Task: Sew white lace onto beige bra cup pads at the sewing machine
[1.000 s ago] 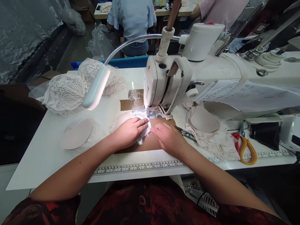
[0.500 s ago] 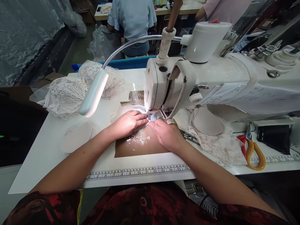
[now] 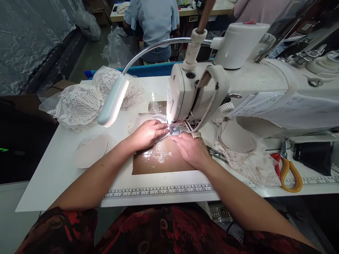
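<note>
My left hand lies flat on a pale lace piece, fingers stretched toward the needle area of a white sewing machine. Part of the lace is hidden under that hand and the machine head. On the other side of the presser foot, my right hand rests on the brown taped patch, its fingers extended and pointing left. Nothing is visibly gripped in it. A lit lamp on a bendable neck shines on the spot.
Lace cups lie at the back left, and a smooth pad nearer. Right of the machine are another pad with lace, tweezers and scissors. A ruler strip follows the front edge. Another person sits beyond.
The whole view has shifted slightly to the right. My right fingertips have drawn back a little from the lace edge by the presser foot; my left hand stays on the lace.
</note>
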The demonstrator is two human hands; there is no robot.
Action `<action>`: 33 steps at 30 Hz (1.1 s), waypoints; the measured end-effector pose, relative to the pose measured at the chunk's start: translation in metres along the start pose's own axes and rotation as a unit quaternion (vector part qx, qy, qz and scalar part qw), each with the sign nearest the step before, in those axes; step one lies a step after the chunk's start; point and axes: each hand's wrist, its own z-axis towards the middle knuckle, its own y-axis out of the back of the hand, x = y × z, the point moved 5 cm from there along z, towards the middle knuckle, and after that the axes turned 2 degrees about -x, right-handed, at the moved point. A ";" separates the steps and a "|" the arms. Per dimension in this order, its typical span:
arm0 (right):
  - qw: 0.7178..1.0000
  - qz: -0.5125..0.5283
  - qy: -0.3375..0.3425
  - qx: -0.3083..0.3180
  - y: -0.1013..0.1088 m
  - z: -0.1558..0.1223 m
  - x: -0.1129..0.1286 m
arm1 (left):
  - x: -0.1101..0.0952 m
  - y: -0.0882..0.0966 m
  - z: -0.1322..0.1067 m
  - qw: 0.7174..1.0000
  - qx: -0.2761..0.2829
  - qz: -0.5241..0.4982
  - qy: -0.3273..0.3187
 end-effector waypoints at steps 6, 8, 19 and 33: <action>1.000 0.004 0.005 -0.013 0.001 -0.001 0.000 | 0.000 -0.001 -0.001 1.000 0.010 0.000 0.001; 1.000 0.005 0.007 -0.015 0.001 -0.001 0.000 | 0.000 -0.002 -0.001 1.000 0.006 -0.001 0.001; 1.000 0.012 0.006 -0.013 0.004 0.000 0.002 | -0.009 0.009 -0.001 0.996 0.049 0.063 0.033; 1.000 0.024 0.005 -0.002 0.004 -0.004 0.000 | -0.037 0.007 -0.003 0.998 0.003 0.007 0.067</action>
